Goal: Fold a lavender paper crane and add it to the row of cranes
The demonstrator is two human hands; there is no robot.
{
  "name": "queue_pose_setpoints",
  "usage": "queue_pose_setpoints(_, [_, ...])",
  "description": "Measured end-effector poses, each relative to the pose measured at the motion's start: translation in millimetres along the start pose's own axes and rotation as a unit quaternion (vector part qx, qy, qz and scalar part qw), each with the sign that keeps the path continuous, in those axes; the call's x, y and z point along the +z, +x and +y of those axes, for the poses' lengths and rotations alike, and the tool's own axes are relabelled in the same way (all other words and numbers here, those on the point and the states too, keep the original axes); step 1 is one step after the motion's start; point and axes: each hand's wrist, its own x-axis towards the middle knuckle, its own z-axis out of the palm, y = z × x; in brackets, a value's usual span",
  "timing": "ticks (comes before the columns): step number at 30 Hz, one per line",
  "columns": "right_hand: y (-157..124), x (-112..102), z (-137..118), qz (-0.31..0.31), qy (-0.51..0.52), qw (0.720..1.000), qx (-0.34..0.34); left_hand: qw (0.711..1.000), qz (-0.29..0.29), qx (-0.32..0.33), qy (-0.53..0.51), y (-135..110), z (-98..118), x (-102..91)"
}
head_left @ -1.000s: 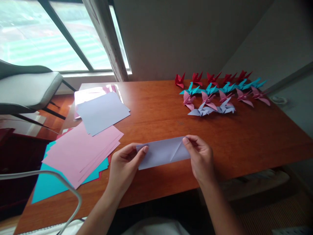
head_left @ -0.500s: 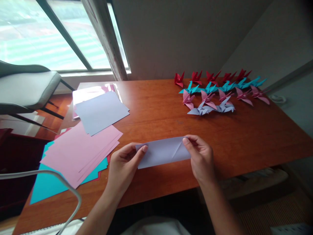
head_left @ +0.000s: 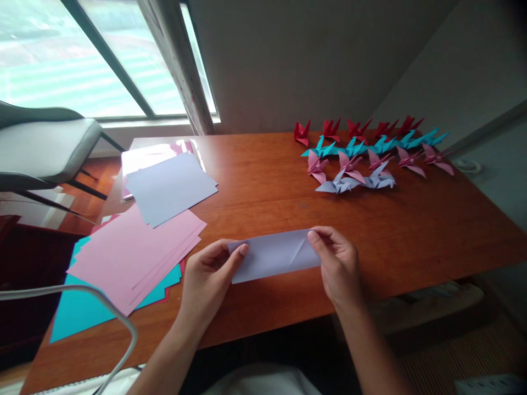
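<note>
Between my hands, a folded sheet of pale lavender paper (head_left: 275,257) is stretched into a long strip, with a slanting crease near its right end. My left hand (head_left: 212,271) pinches the left end, thumb on the near face. At the other end, the thumb and fingers of my right hand (head_left: 340,260) grip the upper right corner. Fingertips behind the paper are hidden. The strip is held over the front part of the wooden table (head_left: 255,203).
Lavender sheets (head_left: 173,186) overlap pink sheets (head_left: 140,252) and turquoise sheets (head_left: 78,318) on the left. Paper cranes stand in rows at back right: red (head_left: 302,133), turquoise (head_left: 354,148), pink (head_left: 317,166) and lavender (head_left: 340,185). A white cable (head_left: 119,315) curves across the lower left.
</note>
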Motion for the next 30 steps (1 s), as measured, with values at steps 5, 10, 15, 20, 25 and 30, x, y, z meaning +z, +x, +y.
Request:
queue_pose_setpoints(5, [-0.1, -0.9, 0.4, 0.007, -0.003, 1.0, -0.002, 1.0, 0.005, 0.003, -0.009, 0.4, -1.0, -0.2])
queue_pose_setpoints(10, [-0.4, -3.0, 1.6, 0.024, -0.017, 1.0, -0.008, 0.999, 0.028, 0.003, -0.027, 1.3, -3.0, 0.4])
queue_pose_setpoints(15, [-1.5, -4.0, 0.6, 0.028, -0.042, 0.999, -0.002, 0.999, 0.027, -0.013, -0.036, 0.0, -2.1, 0.1])
queue_pose_setpoints(20, [-2.0, -4.7, 0.6, 0.039, -0.055, 0.998, -0.001, 0.999, 0.028, -0.019, -0.027, -2.2, 1.1, 0.3])
queue_pose_setpoints(25, [-1.7, -5.8, 2.2, 0.046, -0.055, 0.997, 0.0, 0.999, 0.027, -0.017, -0.036, -2.5, 1.8, 0.6])
queue_pose_setpoints(30, [-1.7, -6.4, 2.6, 0.045, -0.051, 0.998, 0.001, 0.999, 0.026, -0.016, -0.031, -2.6, 0.7, 0.4])
